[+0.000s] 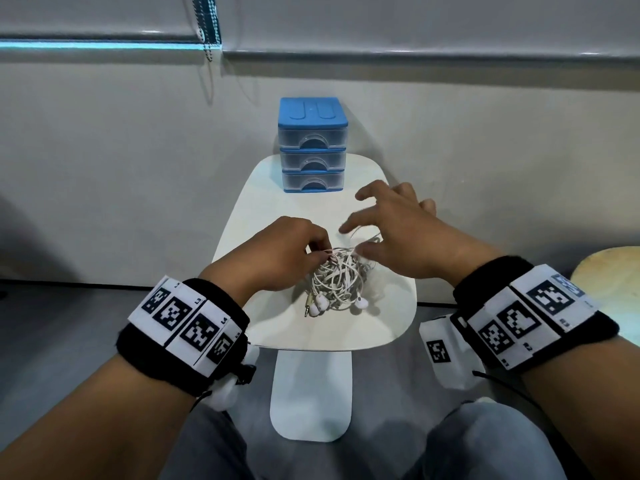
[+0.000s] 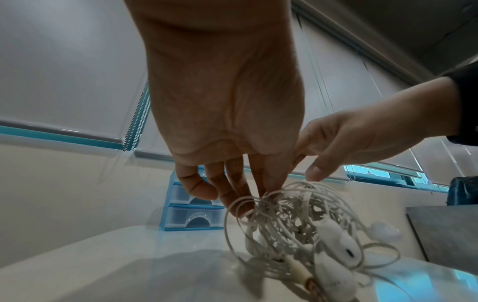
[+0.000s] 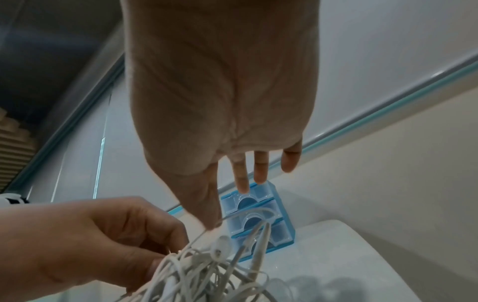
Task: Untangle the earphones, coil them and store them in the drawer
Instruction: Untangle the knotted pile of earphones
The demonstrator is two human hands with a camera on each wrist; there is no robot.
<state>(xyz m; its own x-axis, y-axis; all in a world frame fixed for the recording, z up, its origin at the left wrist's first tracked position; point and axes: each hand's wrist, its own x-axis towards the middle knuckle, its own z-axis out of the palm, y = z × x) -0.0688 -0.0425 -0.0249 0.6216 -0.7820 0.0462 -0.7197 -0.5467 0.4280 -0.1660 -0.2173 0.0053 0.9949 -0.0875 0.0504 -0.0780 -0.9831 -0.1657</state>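
Observation:
A tangled bundle of white earphones (image 1: 337, 282) lies on the small white table (image 1: 277, 209), two earbuds (image 1: 362, 302) and the jack plug (image 1: 307, 306) at its near side. My left hand (image 1: 320, 249) pinches several cord loops at the tangle's upper left; in the left wrist view its fingertips (image 2: 258, 196) meet the earphones (image 2: 297, 220). My right hand (image 1: 351, 242) hovers over the far side of the bundle with fingers spread, and a cord loop runs between index finger and thumb. A blue three-drawer unit (image 1: 311, 147) stands at the table's back, all its drawers closed.
The table is narrow and stands on a white pedestal (image 1: 311, 393) between my knees. A wall is close behind the drawer unit. A round wooden surface (image 1: 609, 271) is at the right. A blind chain (image 1: 207, 29) hangs at the upper left.

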